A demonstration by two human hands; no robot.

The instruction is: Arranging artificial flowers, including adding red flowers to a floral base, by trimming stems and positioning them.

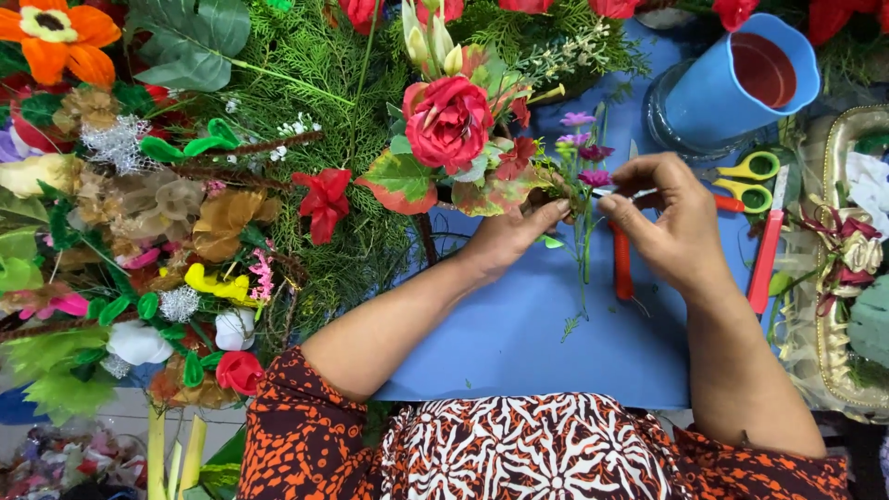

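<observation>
The left hand (507, 236) lies over the blue surface (519, 343), with its fingers curled around the base of a small bunch of stems, where variegated red and green leaves (500, 190) meet a sprig of little purple flowers (583, 153). The thumb presses against the bunch from the right, so the fingers are closed on it. The right hand (671, 222) sits just beside it, its fingers pinched together on a thin pale strand (619, 193) that runs towards the bunch; what the strand is made of cannot be told. The thin green stems of the sprig hang down over the blue surface between the two hands.

Above the left hand stands a big red rose (447, 120) with pale buds (428, 42) over it, part of the same cluster of foliage. A red-handled tool (622, 264) lies on the surface under the right hand, partly hidden by it. To the right of that hand lie scissors with yellow-green handles (750, 181) and a red flat tool (765, 259). A blue jug (732, 88) lies tilted near the top right corner. On the far right a gold tray (838, 278) holds dried-looking flowers and ribbon. The left side is packed with artificial flowers: an orange flower (56, 37), a red bow-like bloom (324, 199), green fern fronds (315, 83) and white and yellow blossoms.
</observation>
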